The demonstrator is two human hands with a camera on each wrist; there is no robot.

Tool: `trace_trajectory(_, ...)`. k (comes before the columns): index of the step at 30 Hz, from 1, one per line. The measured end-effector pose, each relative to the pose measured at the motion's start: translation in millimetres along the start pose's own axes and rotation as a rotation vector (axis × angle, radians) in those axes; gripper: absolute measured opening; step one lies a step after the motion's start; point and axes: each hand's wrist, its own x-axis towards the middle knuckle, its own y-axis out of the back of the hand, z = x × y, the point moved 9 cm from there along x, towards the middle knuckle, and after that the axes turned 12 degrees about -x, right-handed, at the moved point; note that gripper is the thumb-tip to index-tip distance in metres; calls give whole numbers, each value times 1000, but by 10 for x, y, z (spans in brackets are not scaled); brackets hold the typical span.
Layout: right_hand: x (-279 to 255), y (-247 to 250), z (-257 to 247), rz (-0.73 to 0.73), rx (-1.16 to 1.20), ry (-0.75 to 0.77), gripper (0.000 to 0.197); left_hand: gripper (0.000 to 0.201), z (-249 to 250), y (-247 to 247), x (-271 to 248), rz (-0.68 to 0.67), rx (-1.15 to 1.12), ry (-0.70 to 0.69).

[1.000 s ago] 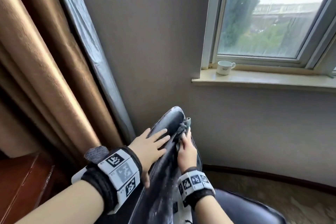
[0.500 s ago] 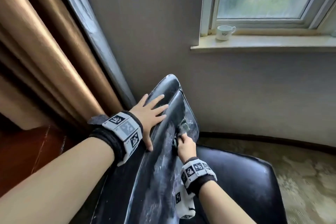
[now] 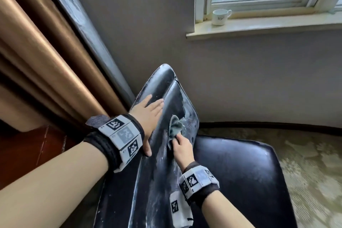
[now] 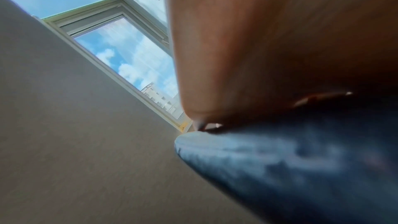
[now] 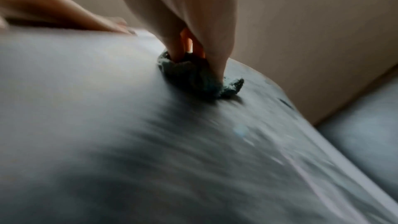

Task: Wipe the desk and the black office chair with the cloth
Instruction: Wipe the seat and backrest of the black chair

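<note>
Cloth (image 3: pixel 175 126) sits bunched in your right hand (image 3: pixel 182 147), pinched against the front of the black office chair (image 3: pixel 240 172) backrest, whose long face runs down toward you, while your left hand (image 3: pixel 148 114) lies flat, fingers straight, bracing its far-left top edge.

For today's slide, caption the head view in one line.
Left hand steadies the black chair back while right hand rubs it with a cloth.
</note>
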Motion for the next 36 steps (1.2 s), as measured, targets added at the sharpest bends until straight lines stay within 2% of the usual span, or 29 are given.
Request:
trace_trajectory(2,-89,64,-349,-2,150,169,28,134,90,-34,-32,-37,32,-17)
trace_trajectory(3,-134,54,-398,-4,193,203,36,131,128,-69,-57,-51,43,-31)
trace_trajectory(5,-210,-38,-226,-20,173,166,37,133,150,-131,-117,-49,36,-45)
trace_trajectory(7,-233,-180,122,-83,62,36,22,135,135,-160,-152,-42,11,-55)
trace_trajectory(9,-249,-239,337,-136,-58,-93,31,128,182,-173,-154,-62,-1,-108)
trace_trajectory(10,-242,-218,336,-130,-79,-98,29,125,221,-173,-152,-73,-4,-135)
trace_trajectory(12,-265,-106,94,-83,22,17,15,123,273,-181,-152,-91,-9,-157)
trace_trajectory(13,-308,-79,-58,-76,95,95,19,124,277,-180,-145,-90,-6,-158)
trace_trajectory(15,-439,-95,-220,-74,202,184,40,126,278,-190,-150,-87,-2,-162)
trace_trajectory(18,-530,-260,-24,-104,209,137,48,131,272,-240,-160,-97,-7,-137)
trace_trajectory(22,-390,-282,281,-176,125,13,39,132,319,-300,-188,-115,-18,-137)
trace_trajectory(25,-421,-191,47,-179,220,76,32,133,336,-309,-195,-127,-3,-132)
trace_trajectory(29,-701,-233,-96,-143,215,132,48,132,352,-323,-219,-132,40,-123)
trace_trajectory(34,-691,-269,121,-184,152,18,35,129,368,-345,-251,-158,46,-105)
trace_trajectory(36,-714,-200,-29,-166,209,79,27,129,384,-333,-243,-158,42,-101)
